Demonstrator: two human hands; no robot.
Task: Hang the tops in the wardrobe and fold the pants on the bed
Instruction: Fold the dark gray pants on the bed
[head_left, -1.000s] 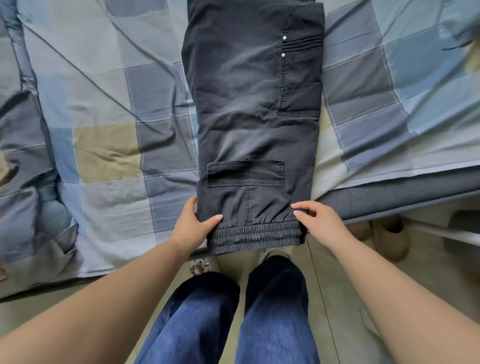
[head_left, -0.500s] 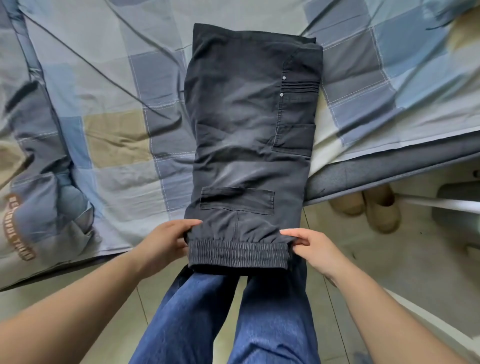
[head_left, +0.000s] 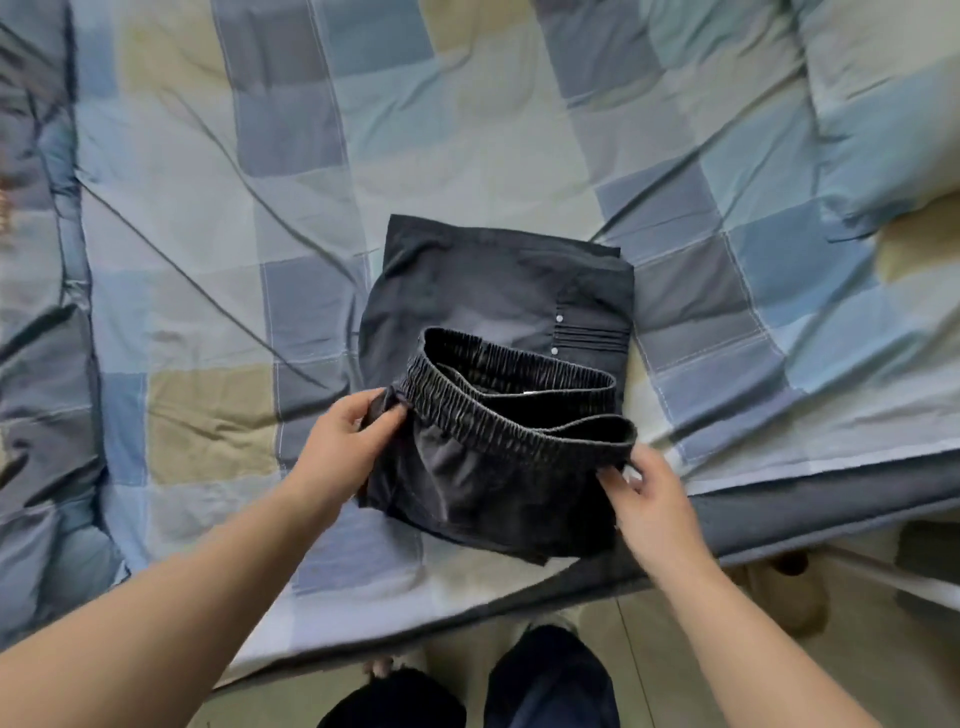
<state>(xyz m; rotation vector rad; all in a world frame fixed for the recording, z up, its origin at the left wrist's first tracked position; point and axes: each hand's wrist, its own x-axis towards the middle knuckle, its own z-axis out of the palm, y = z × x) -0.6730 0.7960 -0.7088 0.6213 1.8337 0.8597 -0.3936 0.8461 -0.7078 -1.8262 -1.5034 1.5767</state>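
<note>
Pants (head_left: 493, 291) lie on the checked blanket (head_left: 208, 260) of the bed, dark grey and partly folded over. The stretchy cuff end (head_left: 519, 415) is lifted up above the flat part. The left hand (head_left: 348, 441) pinches the cuff at its left corner. The right hand (head_left: 649, 499) holds the cuff at its right corner with curled fingers. Blue jeans legs (head_left: 545, 680) show at the bottom, standing on the floor (head_left: 675, 649) by the bed.
</note>
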